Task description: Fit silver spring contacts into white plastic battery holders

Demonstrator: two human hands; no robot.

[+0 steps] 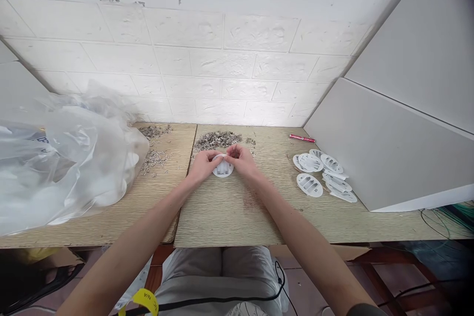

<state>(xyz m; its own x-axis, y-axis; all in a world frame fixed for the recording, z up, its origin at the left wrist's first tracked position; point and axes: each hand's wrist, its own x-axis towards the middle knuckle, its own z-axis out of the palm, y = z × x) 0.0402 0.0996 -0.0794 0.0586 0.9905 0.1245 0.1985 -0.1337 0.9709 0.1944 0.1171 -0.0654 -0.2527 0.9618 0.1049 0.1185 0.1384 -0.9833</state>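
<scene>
A round white plastic disc (222, 170) with long slots like battery compartments is held just above the table, in front of a pile of small metal pieces (218, 139). My left hand (203, 164) grips its upper left edge, thumb on top. At the upper right edge, my right hand (241, 159) has its thumb and fingers closed and pressed to the disc. Whether a small metal piece sits between the right fingertips is too small to tell.
Several similar slotted white discs (309, 185) lie loosely to the right, below a red pen (302, 138). On the left, a big clear plastic bag (74, 158) holds white parts, beside more small metal pieces (154, 160). Grey panels (407, 148) stand at the right.
</scene>
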